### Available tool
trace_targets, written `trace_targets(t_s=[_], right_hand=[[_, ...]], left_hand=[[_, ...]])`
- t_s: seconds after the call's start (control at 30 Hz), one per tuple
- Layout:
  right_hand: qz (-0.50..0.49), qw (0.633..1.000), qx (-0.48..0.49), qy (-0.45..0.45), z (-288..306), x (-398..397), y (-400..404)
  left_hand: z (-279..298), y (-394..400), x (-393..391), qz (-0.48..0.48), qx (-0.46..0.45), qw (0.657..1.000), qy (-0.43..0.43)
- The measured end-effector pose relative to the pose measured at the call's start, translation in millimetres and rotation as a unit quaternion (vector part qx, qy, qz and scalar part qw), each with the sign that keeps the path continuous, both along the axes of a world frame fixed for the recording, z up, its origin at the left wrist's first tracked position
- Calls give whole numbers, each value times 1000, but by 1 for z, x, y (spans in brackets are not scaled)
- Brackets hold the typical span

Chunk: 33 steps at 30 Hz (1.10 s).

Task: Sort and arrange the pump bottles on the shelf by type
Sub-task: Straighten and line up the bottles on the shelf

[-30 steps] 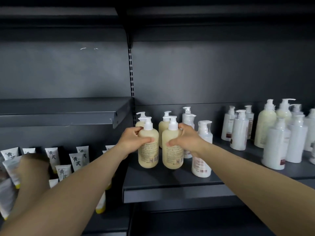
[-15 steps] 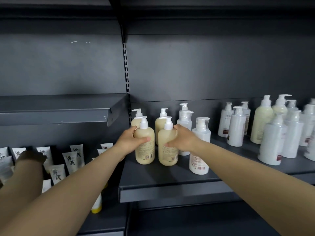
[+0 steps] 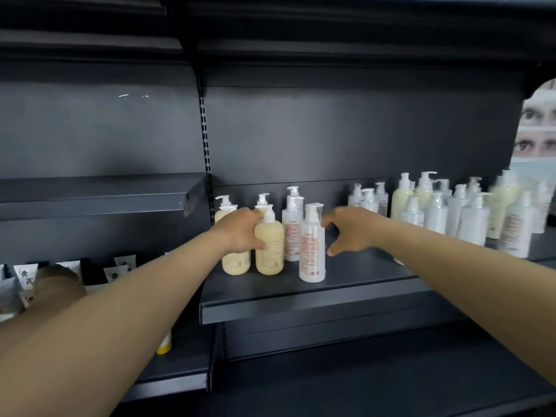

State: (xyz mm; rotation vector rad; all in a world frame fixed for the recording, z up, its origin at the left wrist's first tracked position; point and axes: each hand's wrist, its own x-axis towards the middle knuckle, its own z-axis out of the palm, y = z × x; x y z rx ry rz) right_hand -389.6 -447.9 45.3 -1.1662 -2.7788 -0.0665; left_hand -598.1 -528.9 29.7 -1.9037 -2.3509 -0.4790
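On the dark shelf [image 3: 301, 299], four yellow bottles stand in a tight block at the left end. The left hand [image 3: 237, 230] lies between the two near ones, covering much of the left yellow bottle [image 3: 236, 264], with fingers and thumb curled against the right yellow bottle [image 3: 270, 248]; this grip is closed on it. Just right of them stand two white bottles, a far white bottle [image 3: 292, 227] and a near white bottle [image 3: 312, 245]. The right hand [image 3: 350, 228] hovers right of the near white bottle, fingers spread and loosely bent, its grip open and holding nothing. Farther right a blurred bottle cluster [image 3: 451, 212] of white and pale yellow bottles stands. Tubes [image 3: 115, 273] lie on the lower left shelf.
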Motion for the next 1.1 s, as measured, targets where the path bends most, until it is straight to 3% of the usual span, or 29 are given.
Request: trace_targets(t_s=[0.3,0.4,0.57,0.73,1.1], right_hand=[[-44,999,-2,7,2,33,7],[-54,995,-47,68,-4,34,22],[-47,959,-185,207,-19,25,58],[-7,933,-259,251,-31,4,102],[139,861,-402,279,-62,-36,157]], left_hand=[[19,18,32,-20,18,999,32],[20,34,37,-28,32,999,5],[16,77,37,-38,55,997,-42],[20,130,21,-19,44,998,-40],[24,214,-18,31,-84,993,-76]])
